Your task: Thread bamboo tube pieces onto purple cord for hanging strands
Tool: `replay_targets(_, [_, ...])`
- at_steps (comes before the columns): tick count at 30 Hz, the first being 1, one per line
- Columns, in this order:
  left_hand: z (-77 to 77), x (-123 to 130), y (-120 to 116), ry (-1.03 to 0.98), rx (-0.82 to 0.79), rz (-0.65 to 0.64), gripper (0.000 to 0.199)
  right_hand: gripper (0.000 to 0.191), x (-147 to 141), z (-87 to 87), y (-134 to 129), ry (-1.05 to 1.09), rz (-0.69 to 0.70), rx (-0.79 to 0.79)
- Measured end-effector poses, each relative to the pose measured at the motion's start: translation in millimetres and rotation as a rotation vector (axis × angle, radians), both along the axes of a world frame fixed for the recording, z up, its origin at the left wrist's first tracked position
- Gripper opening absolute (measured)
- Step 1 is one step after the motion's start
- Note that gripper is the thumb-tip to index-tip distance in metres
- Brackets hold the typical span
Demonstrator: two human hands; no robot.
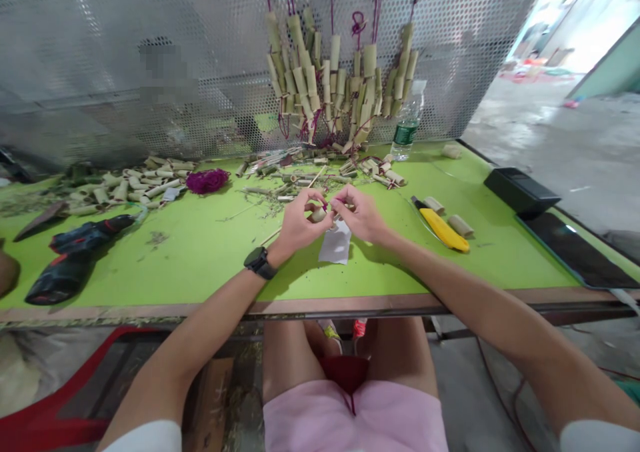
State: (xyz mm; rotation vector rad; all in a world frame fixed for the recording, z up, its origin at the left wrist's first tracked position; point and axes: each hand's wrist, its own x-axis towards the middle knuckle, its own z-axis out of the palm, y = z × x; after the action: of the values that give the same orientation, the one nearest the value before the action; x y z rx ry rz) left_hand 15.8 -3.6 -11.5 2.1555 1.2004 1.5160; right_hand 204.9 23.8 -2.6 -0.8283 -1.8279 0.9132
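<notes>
My left hand [299, 223], with a dark watch [261, 263] on its wrist, is closed around a short pale bamboo piece [317, 215] over the middle of the green table. Close against it, my right hand [362, 216] pinches purple string [325, 207] by the bamboo. The fingertips of both hands nearly meet, and they partly hide the string and the bamboo. Beneath them lies a small white paper [336, 245]. Just behind the hands, a thin stick [318, 175] and several cut bamboo bits [287, 184] are scattered.
On the left are a power drill [65, 265], a bamboo pile [130, 184] and a purple string bundle [207, 181]. Strung bamboo pieces [305, 72] hang behind. To the right lie a yellow cutter [443, 229], a black box [520, 191] and a phone [580, 249]. A bottle [406, 129] stands behind.
</notes>
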Motion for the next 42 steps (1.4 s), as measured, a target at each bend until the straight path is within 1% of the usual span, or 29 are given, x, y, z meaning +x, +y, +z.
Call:
replay_targets(3, [-0.5, -1.9, -1.1, -0.022, -0.012, -0.005, 0.024, 0.014, 3.8, 2.6, 3.1, 0.037, -0.011, -0.038])
replay_targets(6, [1.9, -5.4, -2.0, -0.016, -0.025, -0.008, 0.025, 0.014, 8.3, 5.6, 5.4, 0.045, 0.0, -0.029])
replay_targets(7, [2.7, -6.5, -2.0, 0.002, -0.019, -0.009, 0.029, 0.014, 9.1, 6.2, 5.4, 0.037, 0.019, -0.02])
replay_targets(10, [3.7, -8.5, -0.9, 0.076, -0.005, -0.021, 0.051, 0.014, 9.5, 6.5, 3.7, -0.019, 0.098, 0.01])
replay_targets(12, [3.4, -8.9, -0.1, 0.126, -0.004, -0.031, 0.058, 0.014, 9.0, 6.4, 2.4, -0.055, 0.132, 0.03])
replay_targets(17, [2.0, -9.4, 1.4, 0.194, -0.003, -0.046, 0.04, 0.012, 8.9, 7.0, 1.6, -0.049, 0.145, 0.022])
replay_targets(19, [1.2, -9.9, 1.7, 0.197, -0.005, -0.016, 0.041, 0.012, 8.7, 6.3, 2.2, -0.04, 0.139, 0.003])
replay_targets(22, [-0.4, -9.9, 2.4, 0.199, 0.0, 0.041, 0.053, 0.012, 7.9, 3.1, 4.1, -0.035, 0.137, -0.008])
replay_targets(23, [-0.9, -9.7, 2.7, 0.204, 0.002, 0.049, 0.054, 0.013, 7.7, 1.7, 4.9, -0.037, 0.142, -0.007])
replay_targets(28, [-1.9, -9.6, 3.2, 0.251, 0.003, 0.055, 0.032, 0.019, 6.8, -3.6, 7.8, -0.046, 0.148, 0.005])
replay_targets(34, [-2.8, -14.6, 2.4, 0.34, 0.038, 0.137, 0.036, 0.025, 4.6, -4.9, 7.1, 0.011, 0.183, -0.01])
replay_targets(37, [-4.2, -15.9, 3.2, 0.37, 0.097, 0.16, 0.034, 0.029, 3.9, -6.6, 7.0, 0.029, 0.157, -0.008])
replay_targets(39, [-4.7, -15.4, 3.3, 0.371, 0.145, 0.2, 0.033, 0.03, 3.8, -7.8, 7.3, 0.026, 0.122, 0.002])
replay_targets(42, [-4.2, -12.1, 1.8, 0.333, 0.164, 0.262, 0.03, 0.027, 3.7, -8.2, 7.3, -0.011, 0.071, 0.013])
